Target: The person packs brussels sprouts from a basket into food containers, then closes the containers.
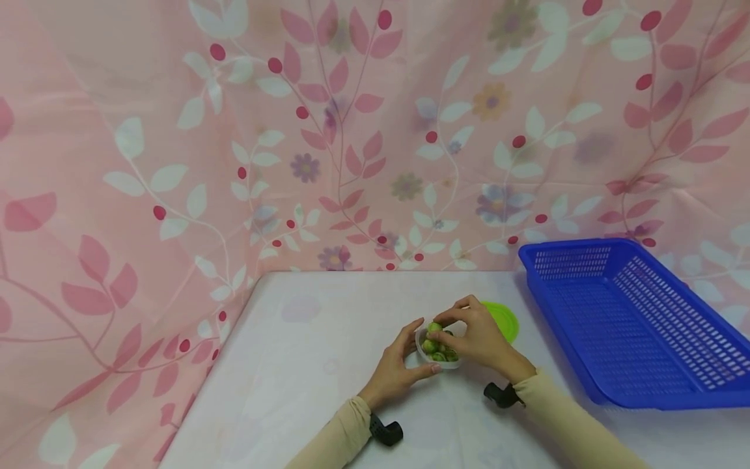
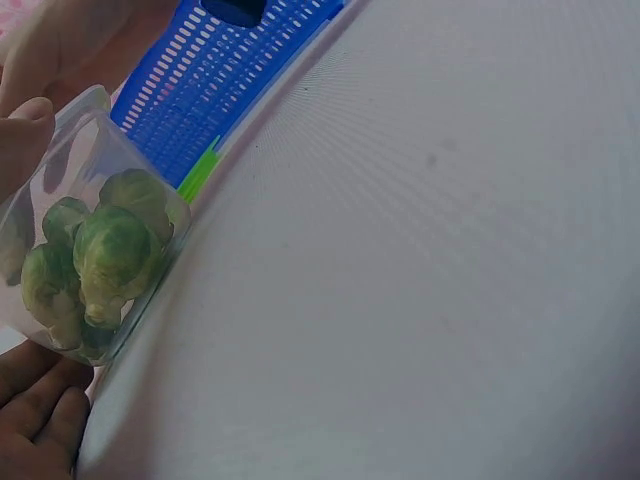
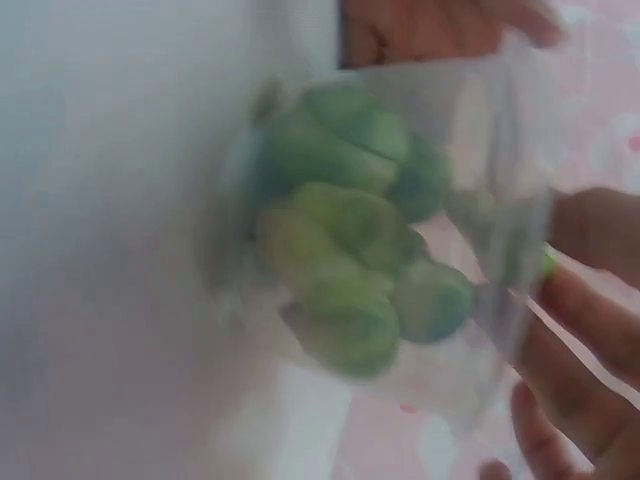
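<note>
A small clear plastic container stands on the table, with several green Brussels sprouts inside it. My left hand holds the container from its left side, thumb at the near wall and fingers at the far wall. Over the opening, my right hand pinches one Brussels sprout between thumb and fingertips. Through the clear wall, the right wrist view shows the other sprouts piled up, somewhat blurred. A bright green round lid lies just behind the right hand, partly covered by it.
A large blue plastic basket with slotted walls takes up the right side. The white-covered table meets a pink floral curtain at the back. Black wrist cameras are strapped to both wrists.
</note>
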Demonstrator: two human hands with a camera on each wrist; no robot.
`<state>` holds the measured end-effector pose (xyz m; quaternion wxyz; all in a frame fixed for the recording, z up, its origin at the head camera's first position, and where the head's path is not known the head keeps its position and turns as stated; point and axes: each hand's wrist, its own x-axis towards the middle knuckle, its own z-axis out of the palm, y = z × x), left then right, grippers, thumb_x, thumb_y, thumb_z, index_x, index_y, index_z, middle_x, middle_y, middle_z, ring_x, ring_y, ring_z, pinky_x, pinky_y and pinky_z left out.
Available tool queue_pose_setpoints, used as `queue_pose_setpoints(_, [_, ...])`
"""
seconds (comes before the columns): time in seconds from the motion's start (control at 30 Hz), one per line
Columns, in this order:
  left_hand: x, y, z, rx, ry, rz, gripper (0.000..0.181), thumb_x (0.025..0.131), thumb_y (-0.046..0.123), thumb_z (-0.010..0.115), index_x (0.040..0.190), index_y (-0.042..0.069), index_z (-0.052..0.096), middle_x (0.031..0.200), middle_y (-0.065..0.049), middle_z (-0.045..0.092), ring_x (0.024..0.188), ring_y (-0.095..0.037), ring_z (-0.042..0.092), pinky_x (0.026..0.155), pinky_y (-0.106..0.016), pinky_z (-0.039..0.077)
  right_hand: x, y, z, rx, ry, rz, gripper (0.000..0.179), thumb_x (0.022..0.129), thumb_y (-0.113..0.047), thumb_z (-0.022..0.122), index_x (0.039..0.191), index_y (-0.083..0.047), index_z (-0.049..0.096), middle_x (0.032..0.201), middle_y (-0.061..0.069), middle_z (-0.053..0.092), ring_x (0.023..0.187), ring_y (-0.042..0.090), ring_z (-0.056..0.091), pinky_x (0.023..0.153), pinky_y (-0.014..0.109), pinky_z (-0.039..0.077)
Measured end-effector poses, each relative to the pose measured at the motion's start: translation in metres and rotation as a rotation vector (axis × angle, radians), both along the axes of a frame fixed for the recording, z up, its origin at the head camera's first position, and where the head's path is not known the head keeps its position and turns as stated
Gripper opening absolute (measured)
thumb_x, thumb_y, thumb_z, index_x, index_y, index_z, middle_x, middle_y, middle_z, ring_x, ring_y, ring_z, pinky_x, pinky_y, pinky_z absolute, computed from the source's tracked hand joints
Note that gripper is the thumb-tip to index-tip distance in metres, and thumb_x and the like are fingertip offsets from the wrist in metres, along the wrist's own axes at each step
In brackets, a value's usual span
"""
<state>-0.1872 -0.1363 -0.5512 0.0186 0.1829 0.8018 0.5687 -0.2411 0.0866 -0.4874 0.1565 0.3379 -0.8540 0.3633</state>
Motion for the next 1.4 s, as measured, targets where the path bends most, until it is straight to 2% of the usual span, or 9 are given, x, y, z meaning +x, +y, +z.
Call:
queue_pose_setpoints(0.17, [0.001, 0.000, 0.002, -0.013, 0.009, 0.002, 0.090, 0.095, 0.031, 0.082, 0.168, 0.026, 0.029, 0.159, -0.011, 0.053, 0.145, -0.028, 0.055, 0.122, -0.045, 0.048, 0.003, 0.013, 0.006, 0.019, -0.128, 0.010, 0.018, 0.085, -0.023, 0.092, 0.100, -0.020, 0.084, 0.095, -0.008, 0.076, 0.099, 0.015, 0.056, 0.081, 0.037, 0.054])
queue_pose_setpoints(0.3, [0.001, 0.000, 0.001, -0.018, 0.018, 0.004, 0.089, 0.095, 0.034, 0.082, 0.167, 0.034, 0.029, 0.160, -0.012, 0.053, 0.146, -0.028, 0.054, 0.122, -0.044, 0.048, 0.005, 0.022, 0.006, 0.005, -0.169, 0.010, 0.018, 0.084, -0.023, 0.092, 0.101, -0.021, 0.085, 0.097, -0.006, 0.071, 0.099, 0.015, 0.056, 0.082, 0.041, 0.054])
queue_pose_setpoints(0.37, [0.001, 0.000, 0.000, -0.022, 0.029, 0.001, 0.089, 0.095, 0.034, 0.082, 0.167, 0.032, 0.029, 0.160, -0.012, 0.053, 0.146, -0.029, 0.054, 0.122, -0.043, 0.048, 0.005, 0.026, 0.006, -0.006, -0.164, 0.023, 0.020, 0.082, -0.022, 0.093, 0.100, -0.021, 0.085, 0.096, -0.005, 0.069, 0.100, 0.015, 0.055, 0.082, 0.042, 0.054])
queue_pose_setpoints(0.53, [0.000, 0.000, -0.001, -0.025, 0.026, -0.001, 0.091, 0.095, 0.034, 0.082, 0.168, 0.021, 0.029, 0.161, -0.013, 0.051, 0.147, -0.029, 0.053, 0.122, -0.043, 0.048, 0.006, 0.031, 0.004, 0.011, -0.080, 0.113, 0.024, 0.075, -0.021, 0.098, 0.095, -0.024, 0.085, 0.094, -0.008, 0.075, 0.099, 0.013, 0.054, 0.082, 0.034, 0.051])
queue_pose_setpoints(0.73, [0.001, 0.001, 0.002, -0.012, -0.001, 0.007, 0.090, 0.095, 0.033, 0.083, 0.167, 0.029, 0.030, 0.163, -0.011, 0.049, 0.148, -0.027, 0.052, 0.123, -0.044, 0.047, 0.005, 0.031, 0.002, 0.040, -0.024, 0.213, 0.028, 0.073, -0.019, 0.099, 0.097, -0.022, 0.084, 0.101, -0.011, 0.079, 0.101, 0.012, 0.055, 0.085, 0.033, 0.052])
queue_pose_setpoints(0.87, [0.001, 0.001, 0.002, 0.000, -0.001, 0.003, 0.089, 0.095, 0.030, 0.083, 0.167, 0.030, 0.030, 0.162, -0.010, 0.050, 0.148, -0.029, 0.052, 0.124, -0.047, 0.046, 0.005, 0.030, 0.001, 0.035, -0.033, 0.222, 0.027, 0.077, -0.018, 0.096, 0.101, -0.020, 0.085, 0.107, -0.006, 0.080, 0.104, 0.012, 0.056, 0.087, 0.035, 0.053])
queue_pose_setpoints(1.03, [0.001, 0.002, 0.001, 0.005, 0.000, -0.002, 0.090, 0.095, 0.029, 0.083, 0.167, 0.022, 0.030, 0.162, -0.011, 0.050, 0.149, -0.028, 0.051, 0.124, -0.048, 0.046, 0.004, 0.026, -0.005, 0.025, -0.015, 0.240, 0.015, 0.084, -0.017, 0.091, 0.098, -0.019, 0.086, 0.109, 0.001, 0.080, 0.104, 0.017, 0.059, 0.086, 0.036, 0.052])
queue_pose_setpoints(1.17, [0.000, 0.001, 0.002, 0.000, 0.000, 0.003, 0.091, 0.094, 0.030, 0.084, 0.167, 0.021, 0.030, 0.162, -0.011, 0.051, 0.148, -0.027, 0.052, 0.123, -0.045, 0.047, 0.004, 0.019, -0.008, 0.029, 0.012, 0.211, 0.010, 0.086, -0.018, 0.090, 0.094, -0.019, 0.085, 0.103, -0.003, 0.080, 0.102, 0.016, 0.058, 0.085, 0.035, 0.053])
queue_pose_setpoints(1.4, [0.000, 0.001, 0.001, -0.014, -0.012, 0.003, 0.091, 0.095, 0.032, 0.083, 0.168, 0.022, 0.029, 0.161, -0.012, 0.051, 0.149, -0.027, 0.052, 0.124, -0.046, 0.046, 0.006, 0.013, -0.005, 0.113, 0.101, 0.157, 0.007, 0.087, -0.026, 0.089, 0.089, -0.026, 0.082, 0.095, -0.011, 0.078, 0.099, 0.013, 0.056, 0.082, 0.035, 0.054])
